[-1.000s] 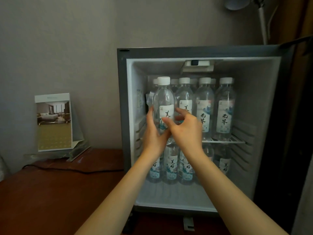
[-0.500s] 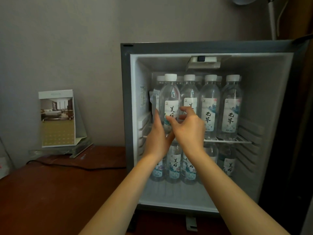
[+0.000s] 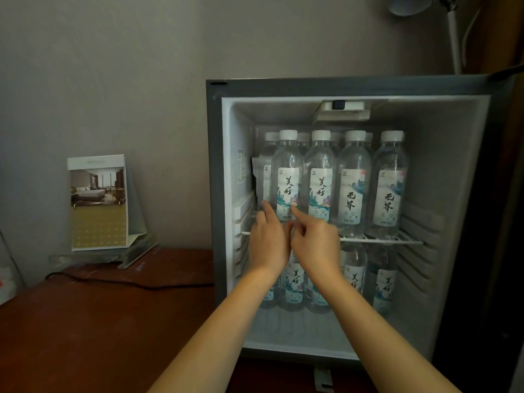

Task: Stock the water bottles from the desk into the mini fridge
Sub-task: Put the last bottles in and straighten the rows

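Observation:
The mini fridge (image 3: 215,165) stands open on the wooden desk (image 3: 99,321). Several clear water bottles with white caps fill its wire shelf (image 3: 382,240), and more stand on the floor below. The front left bottle (image 3: 287,165) stands upright on the shelf. My left hand (image 3: 266,245) touches its lower left side with an outstretched index finger. My right hand (image 3: 317,245) touches the bottom of its label with an index fingertip, its other fingers curled. Neither hand wraps around the bottle.
A folded hotel card (image 3: 97,202) stands on a clear holder at the back left of the desk. A black cable (image 3: 127,282) runs along the desk to the fridge. The dark fridge door (image 3: 499,222) is swung open at the right. A lamp stem (image 3: 455,38) rises above.
Both hands let go of the front left bottle and slid down to its base, only index fingertips touching. The bottle now stands on the shelf in line with the front row.

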